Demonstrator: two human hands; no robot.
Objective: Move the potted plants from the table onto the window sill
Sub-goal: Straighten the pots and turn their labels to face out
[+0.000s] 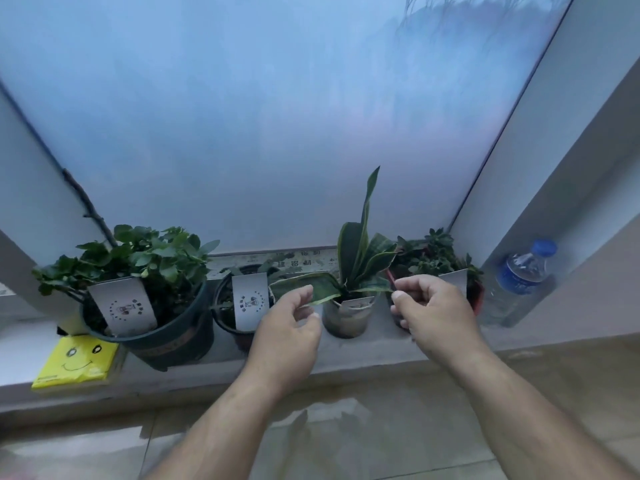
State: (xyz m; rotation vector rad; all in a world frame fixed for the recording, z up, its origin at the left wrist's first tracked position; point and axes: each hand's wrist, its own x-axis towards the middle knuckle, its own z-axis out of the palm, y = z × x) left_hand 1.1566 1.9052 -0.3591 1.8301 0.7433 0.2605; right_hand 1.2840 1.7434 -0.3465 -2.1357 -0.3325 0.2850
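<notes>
Four potted plants (353, 271) on window sill (346, 355), mid frame. Left hand (287, 327) and right hand (429, 306) loosely curled beside snake plant, grasping nothing. Likely just set down; next, checking tabletop for more.

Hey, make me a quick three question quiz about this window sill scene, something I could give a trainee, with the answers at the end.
1. How many potted plants stand on the window sill?
2. True or false: the water bottle stands at the left end of the sill.
3. Which plant sits between the left hand and right hand: A) the big leafy plant, B) the snake plant, C) the red-pot succulent?

Key:
1. Four.
2. False; it stands at the right end, and a yellow smiley packet lies at the left.
3. B.
</notes>
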